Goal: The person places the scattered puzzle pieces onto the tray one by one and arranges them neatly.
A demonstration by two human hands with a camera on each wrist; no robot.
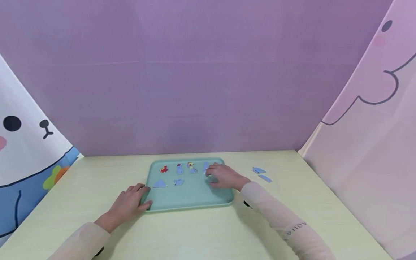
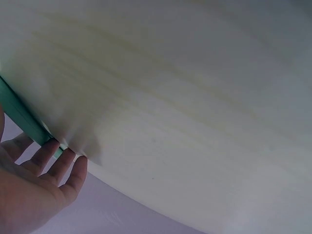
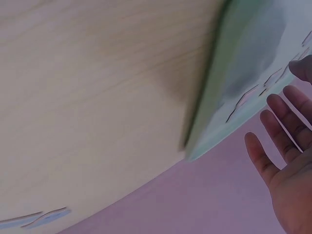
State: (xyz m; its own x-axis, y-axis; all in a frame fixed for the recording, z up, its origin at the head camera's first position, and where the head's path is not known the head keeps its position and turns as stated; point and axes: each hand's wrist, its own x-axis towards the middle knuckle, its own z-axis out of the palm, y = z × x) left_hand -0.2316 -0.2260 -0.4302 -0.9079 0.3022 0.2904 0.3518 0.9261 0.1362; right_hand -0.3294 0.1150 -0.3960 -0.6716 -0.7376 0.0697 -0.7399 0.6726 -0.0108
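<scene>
A teal tray (image 1: pixel 188 206) lies on the table with several flat cut pieces on it. My left hand (image 1: pixel 128 203) rests against the tray's left side, fingers at the outer edge and thumb by the near corner. Over the tray's right part is my right hand (image 1: pixel 224 177), its fingertips beside a blue piece (image 1: pixel 205 166) that they partly hide. Thumb and fingers stand apart in the right wrist view. Also on the tray are a red piece (image 1: pixel 164 169), a blue piece with a red spot (image 1: pixel 180 169), a yellow-and-blue piece (image 1: pixel 192 169), a blue triangular piece (image 1: pixel 160 184) and a small blue piece (image 1: pixel 178 182).
Two more blue pieces, a wider one (image 1: pixel 259 170) and a narrow one (image 1: pixel 265 178), lie on the pale wooden table (image 1: pixel 195 234) right of the tray. A purple cloth backdrop (image 1: pixel 201 79) closes off the far edge, and printed cloth panels stand at both sides.
</scene>
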